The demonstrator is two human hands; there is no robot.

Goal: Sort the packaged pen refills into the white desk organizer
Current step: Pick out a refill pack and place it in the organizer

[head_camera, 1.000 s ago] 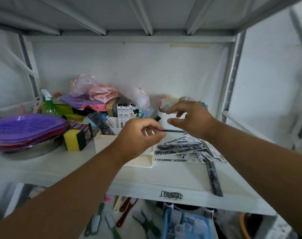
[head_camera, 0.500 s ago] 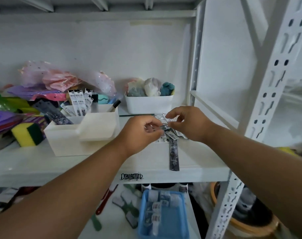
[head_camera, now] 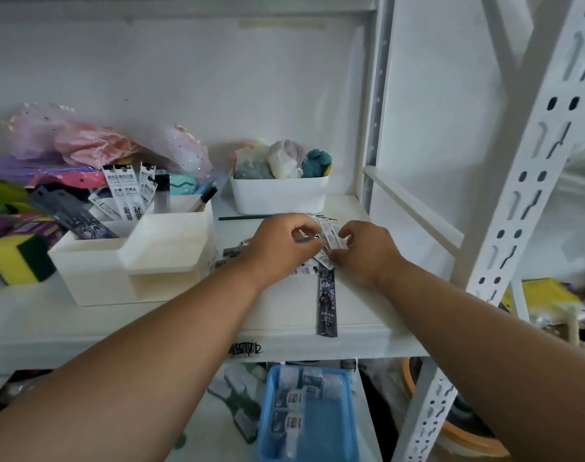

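My left hand (head_camera: 281, 243) and right hand (head_camera: 361, 250) both pinch a refill pack (head_camera: 331, 240), fingers curled. The organizer (head_camera: 131, 261) sits left of my hands.

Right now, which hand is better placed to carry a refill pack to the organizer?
Left, probably. The left hand is nearer the organizer and has a short path to it. The right hand would have to cross over it. Both pinch the refill packs.

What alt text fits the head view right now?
Both hands, left hand and right hand, pinch refill packets from a pile on the white shelf; the white desk organizer left of them already holds several upright packs.
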